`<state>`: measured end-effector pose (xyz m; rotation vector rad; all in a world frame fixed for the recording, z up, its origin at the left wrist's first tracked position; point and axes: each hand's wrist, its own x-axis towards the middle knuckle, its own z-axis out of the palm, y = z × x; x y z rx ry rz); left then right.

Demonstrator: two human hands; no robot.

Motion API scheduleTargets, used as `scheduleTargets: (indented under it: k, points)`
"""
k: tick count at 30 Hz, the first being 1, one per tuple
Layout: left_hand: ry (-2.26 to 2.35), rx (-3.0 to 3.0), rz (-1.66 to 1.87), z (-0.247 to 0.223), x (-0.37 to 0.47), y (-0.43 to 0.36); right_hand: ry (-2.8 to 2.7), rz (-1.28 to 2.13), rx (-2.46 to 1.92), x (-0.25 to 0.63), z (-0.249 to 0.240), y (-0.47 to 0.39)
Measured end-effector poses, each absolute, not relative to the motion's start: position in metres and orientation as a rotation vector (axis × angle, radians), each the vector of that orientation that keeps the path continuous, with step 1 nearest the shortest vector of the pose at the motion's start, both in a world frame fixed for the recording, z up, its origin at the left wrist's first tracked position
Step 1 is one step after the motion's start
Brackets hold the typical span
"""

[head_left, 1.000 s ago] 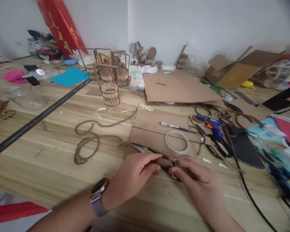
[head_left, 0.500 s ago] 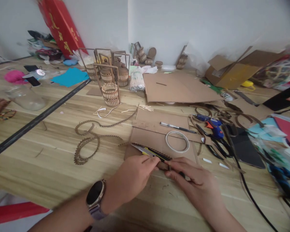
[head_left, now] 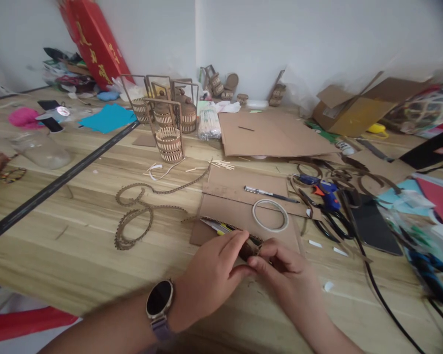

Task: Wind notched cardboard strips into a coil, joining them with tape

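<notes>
Brown piece (head_left: 246, 251) pinched by right hand (head_left: 290, 278); left hand (head_left: 214, 275) fingers (head_left: 233, 247) loosely around it.

Matt cardboard strip (head_left: 246, 250), wooden table (head_left: 77, 268)

Craft workshop: wooden worktable (head_left: 77, 265), glue gun (head_left: 330, 197), scissors (head_left: 328, 223), miniature slatted baskets (head_left: 169, 144).

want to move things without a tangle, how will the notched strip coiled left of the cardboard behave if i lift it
The notched strip will probably flex and sag, since it lies in loose curves. It looks likely to be light, being thin and narrow. Its toothed edge might snag, as its turns lie close together.
</notes>
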<state>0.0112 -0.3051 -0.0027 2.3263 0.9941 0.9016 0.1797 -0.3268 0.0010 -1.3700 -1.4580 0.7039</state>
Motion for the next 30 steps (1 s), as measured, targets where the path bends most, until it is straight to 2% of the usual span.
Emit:
scheduleTargets:
  k: [7, 17, 30]
  points:
    - [0.886, 2.184, 0.715, 0.011, 0.006, -0.298, -1.449, 0.844, -1.317, 0.183, 0.0, -0.325]
    - [0.901, 1.965, 0.687, 0.008, 0.003, -0.3, -1.687, 0.593, -1.096, 0.184, 0.003, -0.324]
    - [0.881, 1.842, 0.643, 0.011, 0.003, -0.299, -1.777, 0.552, -1.016, 0.183, 0.003, -0.325]
